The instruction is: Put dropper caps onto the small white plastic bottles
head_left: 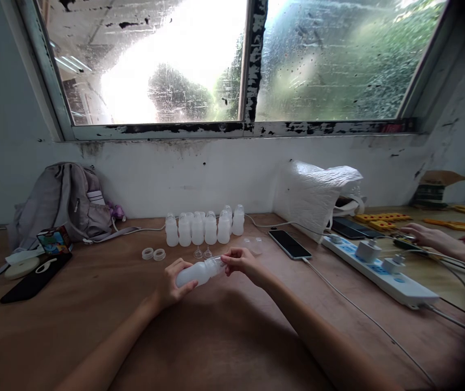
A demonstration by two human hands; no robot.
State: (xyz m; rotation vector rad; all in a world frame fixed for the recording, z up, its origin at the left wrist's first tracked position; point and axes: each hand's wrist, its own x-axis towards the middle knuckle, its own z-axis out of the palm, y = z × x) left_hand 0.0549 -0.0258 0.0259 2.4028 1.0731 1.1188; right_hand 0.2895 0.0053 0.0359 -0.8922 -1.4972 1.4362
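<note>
My left hand [172, 282] is wrapped round the body of a frosted white baby bottle [196, 274], which lies tilted with its neck pointing to the right. At the neck end, the fingers of my right hand [238, 262] pinch the clear top piece; its exact shape is partly hidden by the fingertips. Just behind my hands stand several similar baby bottles [197, 231] with clear caps, in rows. Two clear bottle nipples [203, 252] rest on the table in front of them. To the left lie two translucent screw rings [153, 254]. Small clear parts [253, 244] lie right of my right hand.
A phone [290, 244] with a cable and a white power strip [378, 271] with chargers lie to the right. Another person's hand [423, 236] is at far right. A grey backpack [65, 203], small box [54, 240] and black pouch [37, 279] are left. A white foam bag [313, 190] stands behind.
</note>
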